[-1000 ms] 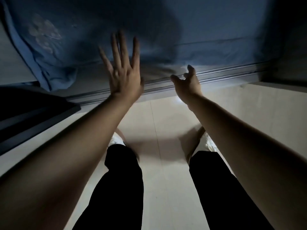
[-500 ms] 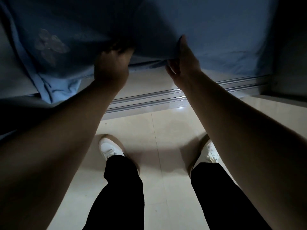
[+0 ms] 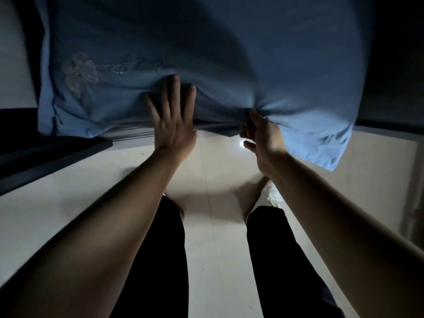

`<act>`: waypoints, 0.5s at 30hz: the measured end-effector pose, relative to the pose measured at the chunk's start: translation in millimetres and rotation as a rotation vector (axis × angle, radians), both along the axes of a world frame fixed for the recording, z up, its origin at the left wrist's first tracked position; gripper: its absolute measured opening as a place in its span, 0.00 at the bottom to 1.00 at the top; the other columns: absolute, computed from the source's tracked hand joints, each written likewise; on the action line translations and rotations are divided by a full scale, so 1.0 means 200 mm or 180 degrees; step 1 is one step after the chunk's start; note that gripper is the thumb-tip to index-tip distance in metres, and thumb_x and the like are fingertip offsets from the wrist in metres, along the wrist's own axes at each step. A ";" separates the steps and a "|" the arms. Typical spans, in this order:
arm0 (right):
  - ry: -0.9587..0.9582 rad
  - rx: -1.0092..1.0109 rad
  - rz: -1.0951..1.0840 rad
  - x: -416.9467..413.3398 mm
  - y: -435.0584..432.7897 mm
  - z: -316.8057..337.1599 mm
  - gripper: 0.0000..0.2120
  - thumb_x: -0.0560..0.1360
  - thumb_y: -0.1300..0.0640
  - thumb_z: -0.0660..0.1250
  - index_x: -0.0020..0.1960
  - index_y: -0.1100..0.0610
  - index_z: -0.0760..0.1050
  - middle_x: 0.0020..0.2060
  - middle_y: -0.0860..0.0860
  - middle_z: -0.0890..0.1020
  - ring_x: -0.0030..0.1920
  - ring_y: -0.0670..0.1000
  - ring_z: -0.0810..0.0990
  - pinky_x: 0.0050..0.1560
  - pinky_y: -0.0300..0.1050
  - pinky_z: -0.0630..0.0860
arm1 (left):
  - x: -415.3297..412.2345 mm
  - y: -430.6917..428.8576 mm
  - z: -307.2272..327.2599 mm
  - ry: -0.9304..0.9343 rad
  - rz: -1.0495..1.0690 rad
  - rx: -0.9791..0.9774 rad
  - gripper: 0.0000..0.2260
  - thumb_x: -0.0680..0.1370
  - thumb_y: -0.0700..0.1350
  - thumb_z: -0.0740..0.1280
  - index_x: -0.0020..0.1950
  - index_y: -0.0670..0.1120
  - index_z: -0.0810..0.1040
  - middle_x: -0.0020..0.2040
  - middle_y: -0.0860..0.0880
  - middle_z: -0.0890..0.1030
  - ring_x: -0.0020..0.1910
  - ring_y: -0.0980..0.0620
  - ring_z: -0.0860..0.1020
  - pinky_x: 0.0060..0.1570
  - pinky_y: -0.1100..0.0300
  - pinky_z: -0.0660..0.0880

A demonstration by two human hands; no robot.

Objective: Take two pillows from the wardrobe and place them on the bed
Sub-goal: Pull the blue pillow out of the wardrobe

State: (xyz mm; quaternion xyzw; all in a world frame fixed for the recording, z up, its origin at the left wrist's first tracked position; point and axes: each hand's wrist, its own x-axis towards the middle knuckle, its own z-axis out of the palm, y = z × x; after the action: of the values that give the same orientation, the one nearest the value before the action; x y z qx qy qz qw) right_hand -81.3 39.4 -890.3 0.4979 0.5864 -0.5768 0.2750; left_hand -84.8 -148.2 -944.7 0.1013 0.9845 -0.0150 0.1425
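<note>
- Two hands contact one blue pillow, which hangs directly ahead at the wardrobe opening, long axis left to right.
- Left hand: fingers spread, flat against its lower edge.
- Right hand: pinched closed on the lower-edge fabric.
- Bed: not visible.
</note>
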 end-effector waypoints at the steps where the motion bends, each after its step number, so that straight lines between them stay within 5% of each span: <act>1: -0.0032 -0.0068 -0.0060 0.04 0.02 0.04 0.15 0.79 0.47 0.64 0.35 0.50 0.70 0.23 0.42 0.75 0.29 0.43 0.77 0.43 0.46 0.72 | 0.00 0.01 0.03 0.0111 -0.0050 0.0054 0.46 0.67 0.50 0.73 0.78 0.47 0.50 0.78 0.35 0.54 0.76 0.35 0.54 0.69 0.29 0.50; 6: 0.0069 0.0058 0.0143 0.15 0.05 0.27 0.16 0.77 0.46 0.64 0.33 0.50 0.69 0.23 0.42 0.75 0.29 0.44 0.78 0.40 0.45 0.72 | -0.03 -0.01 0.25 0.0250 -0.0508 0.0186 0.34 0.72 0.37 0.64 0.77 0.47 0.58 0.75 0.36 0.64 0.73 0.32 0.62 0.68 0.30 0.56; 9: 0.0335 0.0580 0.0504 0.11 0.03 0.43 0.18 0.79 0.47 0.62 0.32 0.50 0.72 0.32 0.53 0.82 0.41 0.58 0.81 0.44 0.54 0.77 | -0.07 0.01 0.46 -0.0241 -0.0283 0.0291 0.34 0.71 0.35 0.67 0.76 0.49 0.62 0.71 0.38 0.69 0.68 0.34 0.68 0.66 0.35 0.65; 12: 0.0934 0.1467 0.1431 0.13 -0.02 0.59 0.12 0.80 0.43 0.61 0.45 0.49 0.75 0.47 0.62 0.81 0.50 0.65 0.78 0.49 0.55 0.74 | -0.13 0.05 0.70 -0.0362 -0.0009 0.0414 0.32 0.70 0.33 0.65 0.73 0.50 0.68 0.67 0.40 0.74 0.59 0.34 0.75 0.56 0.41 0.72; 15: 0.1678 0.2629 0.2027 0.16 -0.03 0.78 0.31 0.66 0.35 0.70 0.60 0.55 0.73 0.56 0.58 0.76 0.57 0.61 0.73 0.56 0.53 0.68 | -0.15 0.08 0.91 -0.0268 -0.0013 0.0556 0.27 0.68 0.31 0.67 0.65 0.46 0.75 0.59 0.40 0.79 0.53 0.32 0.77 0.47 0.43 0.76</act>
State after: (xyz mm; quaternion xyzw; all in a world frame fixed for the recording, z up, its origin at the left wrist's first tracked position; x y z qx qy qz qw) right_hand -50.3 33.6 -733.4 0.2027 0.9320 -0.2938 0.0628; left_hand -115.5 -131.4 -763.0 0.1159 0.9750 0.0749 0.1743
